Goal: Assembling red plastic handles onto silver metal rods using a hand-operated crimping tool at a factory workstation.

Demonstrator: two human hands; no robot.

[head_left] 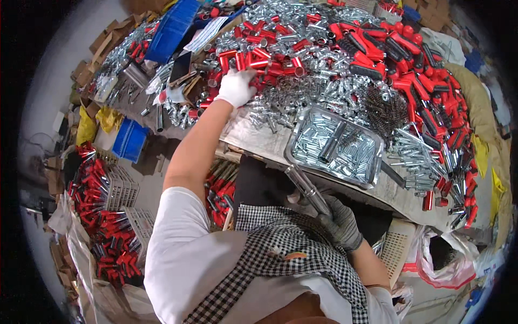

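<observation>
My left hand [237, 88], in a white glove, reaches into a heap of red tube sleeves [260, 63] on the workbench. Its fingers are apart and touch the sleeves; the fingertips are partly hidden among them. Close to my lap, my right hand [341, 222], in a grey glove, is closed around the lower end of a shiny metal tube [307, 189]. The tube slants up and to the left, toward the bench edge. Beyond it, a metal tray [293, 147] holds many small silver pins, with another metal tube [332, 142] lying across them.
Red-and-black handles [415, 81] are heaped at the right of the bench, near dark coil springs [384, 110]. Loose silver fittings [324, 70] cover the middle. A blue bin [171, 29] leans at the back left. Crates [123, 188] with red-handled tools stand at lower left.
</observation>
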